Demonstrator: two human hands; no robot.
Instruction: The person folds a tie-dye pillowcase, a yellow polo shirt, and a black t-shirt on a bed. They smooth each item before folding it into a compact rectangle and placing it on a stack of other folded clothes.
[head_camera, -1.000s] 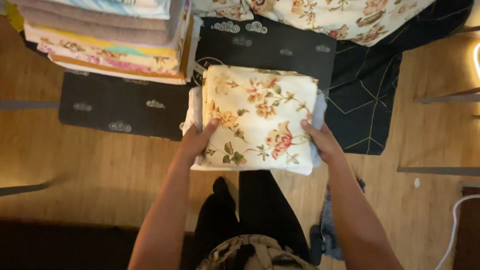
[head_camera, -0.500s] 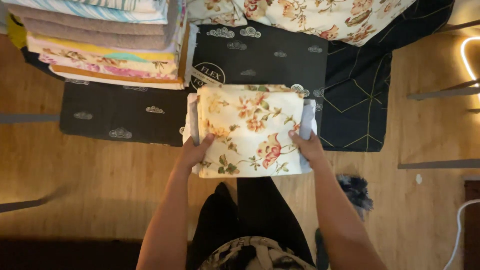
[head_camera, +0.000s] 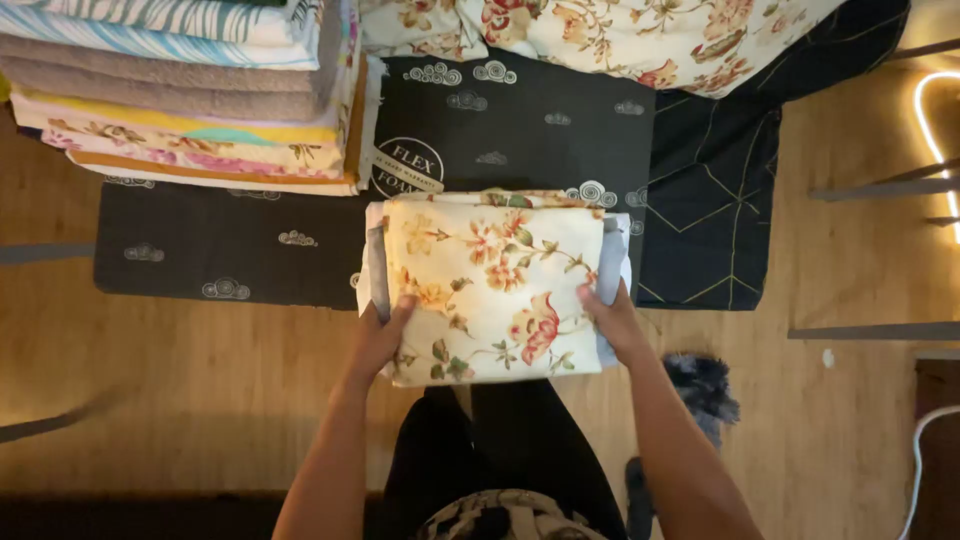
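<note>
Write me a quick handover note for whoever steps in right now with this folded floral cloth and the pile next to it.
Left hand: grips the left edge of the folded floral cloth.
Right hand: grips its right edge.
The cloth is folded into a thick rectangle with pale layers showing at both sides, held over the near edge of the dark mat.
Stack of folded linens sits at the far left on the mat; a loose floral sheet lies at the top.
Done: this piece looks fully folded.
Left: it is not yet set down; the loose sheet is unfolded.

Cream floral folded cloth, black mat with white swirls, tan wood floor
</note>
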